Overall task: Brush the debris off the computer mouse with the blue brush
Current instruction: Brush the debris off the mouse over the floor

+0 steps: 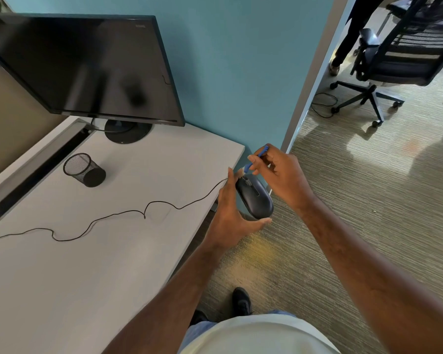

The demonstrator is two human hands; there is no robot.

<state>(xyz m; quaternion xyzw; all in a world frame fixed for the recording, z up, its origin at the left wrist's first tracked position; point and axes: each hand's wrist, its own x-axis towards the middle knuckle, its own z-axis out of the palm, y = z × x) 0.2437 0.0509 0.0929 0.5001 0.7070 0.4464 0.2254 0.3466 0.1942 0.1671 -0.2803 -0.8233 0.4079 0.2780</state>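
Note:
My left hand (pixel 232 215) grips a black computer mouse (pixel 256 199) from its left side and underneath, holding it in the air just past the desk's right edge, above the carpet. My right hand (pixel 279 172) pinches a small blue brush (pixel 253 160) like a pen. The brush's pale bristle tip touches the front of the mouse near the scroll wheel. The mouse's thin black cable (pixel 143 213) trails left across the white desk (pixel 87 264).
A dark monitor (pixel 87 65) stands at the back of the desk, with a black mesh pen cup (pixel 83 169) lying on its side before it. A teal partition (pixel 241 72) rises behind. An office chair (pixel 394 60) and a standing person's legs (pixel 348 39) are at the far right on the carpet.

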